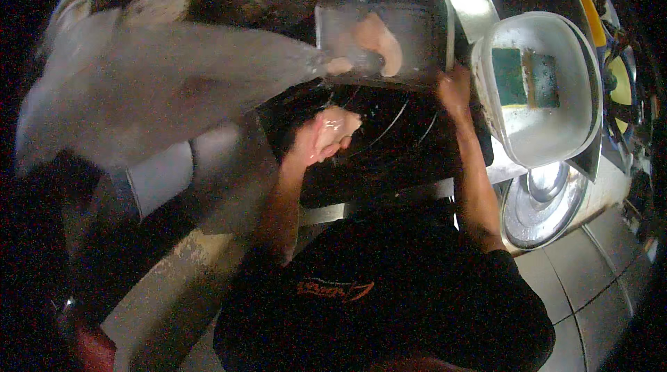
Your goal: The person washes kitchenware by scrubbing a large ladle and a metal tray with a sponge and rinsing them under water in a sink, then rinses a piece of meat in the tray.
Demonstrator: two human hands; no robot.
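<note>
My left hand (305, 145) holds a pale, wet piece of raw meat (337, 126), which looks like chicken, above a dark sink or work surface (385, 169). Beyond it sits a clear rectangular tub (450, 17) with more pale meat pieces (379, 41) inside. My right hand (454, 88) is at the tub's near right corner. Blur and shadow hide its fingers, so I cannot tell whether they grip the rim. A large translucent plastic bag (172, 70) spreads to the left, its narrow end touching the tub's near left corner.
Right of my right hand stands a whitish plastic basin (552, 135) with green scouring pads (508, 77) showing in it. Below it lies a round metal lid (544, 208). A pale ledge (172, 262) runs at lower left; floor tiles (583, 278) show at lower right.
</note>
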